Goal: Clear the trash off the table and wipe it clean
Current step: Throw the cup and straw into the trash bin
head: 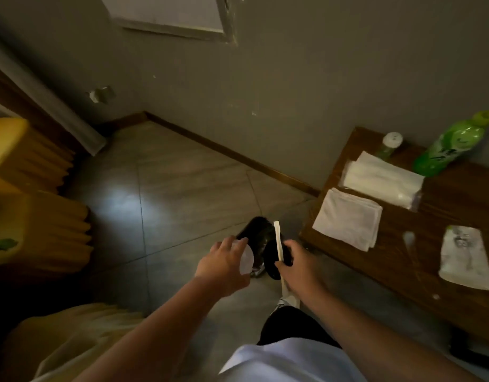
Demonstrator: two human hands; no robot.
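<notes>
A: What is the left hand [224,264] doing?

B: It is out over the floor [182,183]. Its grip is closed on a clear plastic thing [246,261], maybe a small cup. It is too blurry to be sure.

A: And the right hand [299,261]?

B: Its grip is closed on a long pale stick [279,248] and something round and black [273,257]. The stick looks like chopsticks in a paper sleeve.

A: Where is all that?

B: Both hands are above a black trash bin [255,234] on the floor, just beside the corner of the counter [452,205].

A: What lies on the counter?

B: A folded white cloth [348,221] sits near the corner. A pack of tissues [381,179] is just behind it. A crumpled paper [465,257] lies further right. A green bottle [452,144] and a small bottle with a white cap [390,143] stand by the wall [292,78].
</notes>
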